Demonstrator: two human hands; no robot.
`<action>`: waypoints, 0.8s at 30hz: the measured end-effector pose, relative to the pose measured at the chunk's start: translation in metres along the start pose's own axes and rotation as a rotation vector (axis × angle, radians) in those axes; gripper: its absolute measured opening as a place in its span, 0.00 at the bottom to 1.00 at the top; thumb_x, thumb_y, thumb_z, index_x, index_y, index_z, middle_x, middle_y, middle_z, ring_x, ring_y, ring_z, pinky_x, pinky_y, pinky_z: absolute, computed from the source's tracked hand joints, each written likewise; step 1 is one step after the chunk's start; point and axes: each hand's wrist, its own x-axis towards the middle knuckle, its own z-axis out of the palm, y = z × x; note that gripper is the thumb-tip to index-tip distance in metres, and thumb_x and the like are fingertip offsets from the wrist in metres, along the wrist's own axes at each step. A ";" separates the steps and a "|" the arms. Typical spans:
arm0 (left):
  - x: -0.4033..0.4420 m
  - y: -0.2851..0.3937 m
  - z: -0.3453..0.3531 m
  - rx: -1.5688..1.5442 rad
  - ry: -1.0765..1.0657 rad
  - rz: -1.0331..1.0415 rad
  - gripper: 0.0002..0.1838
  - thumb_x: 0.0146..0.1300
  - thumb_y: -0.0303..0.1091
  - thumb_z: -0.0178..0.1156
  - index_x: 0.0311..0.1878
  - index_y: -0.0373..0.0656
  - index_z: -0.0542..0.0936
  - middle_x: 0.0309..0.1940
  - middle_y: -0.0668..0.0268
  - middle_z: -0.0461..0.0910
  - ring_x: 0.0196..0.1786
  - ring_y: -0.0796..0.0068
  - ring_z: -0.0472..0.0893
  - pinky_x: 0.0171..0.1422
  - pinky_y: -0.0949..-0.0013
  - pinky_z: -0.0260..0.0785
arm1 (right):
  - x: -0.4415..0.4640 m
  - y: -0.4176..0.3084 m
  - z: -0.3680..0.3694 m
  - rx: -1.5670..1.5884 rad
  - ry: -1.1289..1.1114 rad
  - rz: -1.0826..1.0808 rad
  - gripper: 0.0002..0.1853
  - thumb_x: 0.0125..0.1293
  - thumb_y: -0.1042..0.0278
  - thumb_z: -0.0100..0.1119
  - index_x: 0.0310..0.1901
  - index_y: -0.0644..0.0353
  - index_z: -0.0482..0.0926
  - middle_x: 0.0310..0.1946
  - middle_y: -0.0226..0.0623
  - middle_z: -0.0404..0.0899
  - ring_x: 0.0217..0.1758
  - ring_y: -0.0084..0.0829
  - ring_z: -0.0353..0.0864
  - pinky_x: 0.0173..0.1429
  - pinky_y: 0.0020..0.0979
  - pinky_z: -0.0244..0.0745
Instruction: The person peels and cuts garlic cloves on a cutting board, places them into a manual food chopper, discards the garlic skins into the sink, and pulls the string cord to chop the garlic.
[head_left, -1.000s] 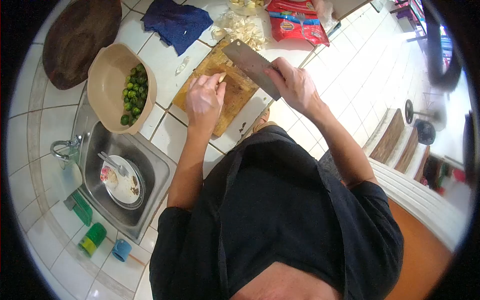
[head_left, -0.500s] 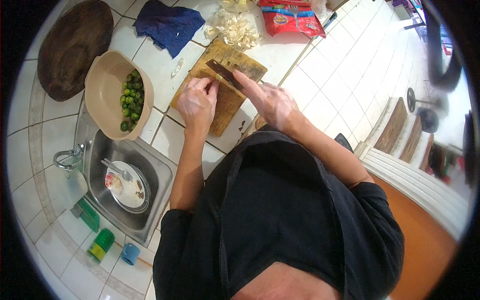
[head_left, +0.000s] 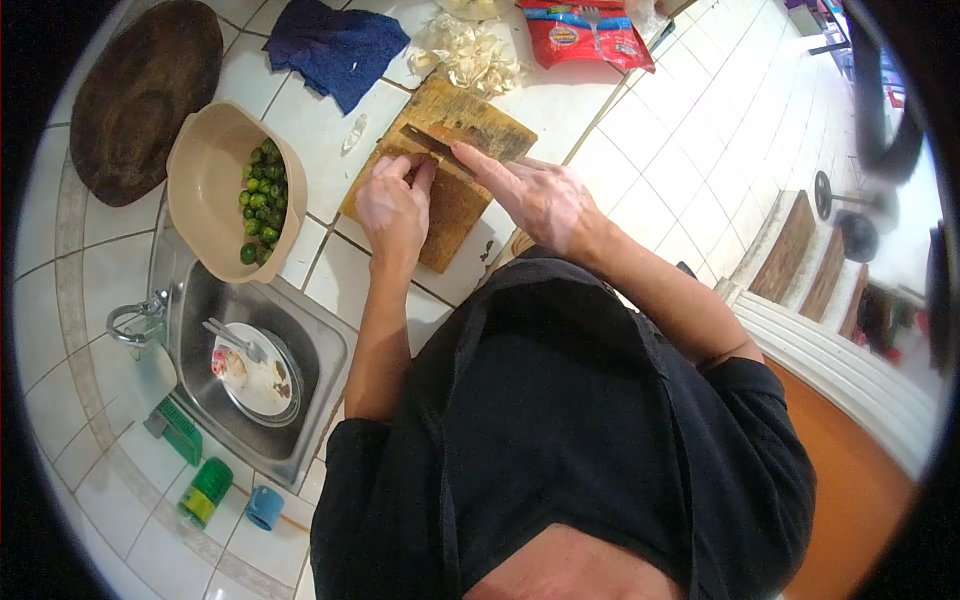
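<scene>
Okay so, two hands, one knife, one cutting board. The board [head_left: 480, 118] sits close to the front edge of the tiled bench [head_left: 320, 145], with one corner poking toward the person. The right hand [head_left: 545, 200] has its fingers wrapped round the knife [head_left: 428, 140], pointer stretched along the top of the blade, which is low over the middle of the board. Can't tell if the edge is touching the wood. The left hand [head_left: 395, 205] is right beside the blade, thumb and fingers bent down, but the tips are too hidden to tell if they're pinching anything.

Past the board's far edge there's one heap of pale peels [head_left: 468, 55] (no way I'm counting those), then one red packet [head_left: 585, 40] near the bench's front edge and one blue cloth [head_left: 335, 50] further back. Toward the back edge: one dark wooden tray [head_left: 148, 95] and one beige bowl [head_left: 205, 170] with well over ten green sprouts [head_left: 262, 205], overlapping too much for an exact number. The bowl overhangs a corner of the one sink [head_left: 325, 345].
</scene>
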 end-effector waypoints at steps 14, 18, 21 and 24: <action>-0.014 -0.002 -0.027 -0.094 -0.076 -0.125 0.14 0.55 0.38 0.69 0.42 0.42 0.86 0.34 0.61 0.82 0.33 0.62 0.80 0.44 0.63 0.73 | 0.001 0.000 0.006 0.067 0.072 0.036 0.32 0.64 0.73 0.54 0.70 0.55 0.60 0.33 0.45 0.83 0.36 0.44 0.84 0.39 0.40 0.80; -0.012 -0.007 -0.013 0.046 0.016 0.006 0.11 0.56 0.36 0.68 0.41 0.42 0.86 0.32 0.60 0.81 0.36 0.58 0.80 0.44 0.60 0.72 | 0.001 0.003 0.016 0.013 0.119 -0.022 0.34 0.64 0.73 0.55 0.72 0.55 0.58 0.33 0.42 0.83 0.35 0.42 0.84 0.39 0.39 0.81; -0.011 -0.007 -0.012 0.083 0.032 0.068 0.09 0.56 0.34 0.68 0.39 0.42 0.86 0.31 0.59 0.80 0.37 0.56 0.80 0.44 0.58 0.72 | 0.003 -0.001 0.010 0.040 0.089 -0.059 0.35 0.62 0.73 0.54 0.73 0.56 0.57 0.32 0.41 0.82 0.36 0.41 0.84 0.39 0.37 0.81; -0.012 -0.005 -0.012 0.086 0.047 0.085 0.08 0.56 0.33 0.67 0.37 0.41 0.86 0.31 0.58 0.79 0.37 0.54 0.79 0.44 0.57 0.72 | 0.003 -0.007 0.002 -0.030 -0.075 -0.002 0.36 0.63 0.73 0.55 0.73 0.55 0.56 0.32 0.42 0.81 0.38 0.42 0.84 0.41 0.40 0.81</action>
